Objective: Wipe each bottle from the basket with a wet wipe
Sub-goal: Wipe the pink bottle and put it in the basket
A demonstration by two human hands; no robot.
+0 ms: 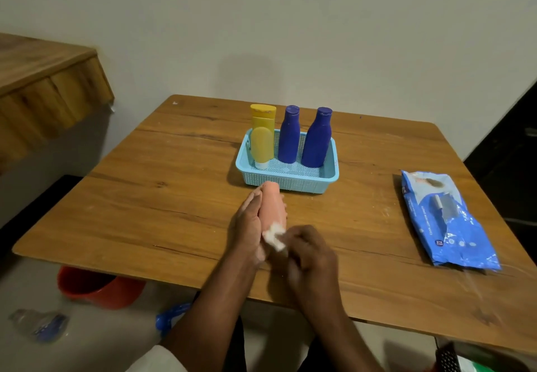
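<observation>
I see the big wooden table (pixel 162 197) first, and my job sits in the middle of it. The blue basket (pixel 290 181) is just past my hands, with two yellow bottles (pixel 262 139) and two dark blue bottles (pixel 316 142) standing inside it. They look like they wait for their turn.

My left hand (pixel 247 226) is curled around the peach bottle (pixel 270 206) and holds it just in front of the basket, tilted with its top pointing away from me. My right hand (pixel 311 252) is closed on a small white wet wipe (pixel 274 236) and presses it on the low end of the bottle. The right hand looks blurry.

I think I should hold the bottle tight, rub from the bottom up to the top, and turn it so every side gets clean. It may get slippery.

The blue wipe pack (pixel 447 220) lies flat, well apart on the right. Nothing on the table stands in my way. The basket is close, so I must not bump it. A red bucket (pixel 98 287) sits on the floor to the left.
</observation>
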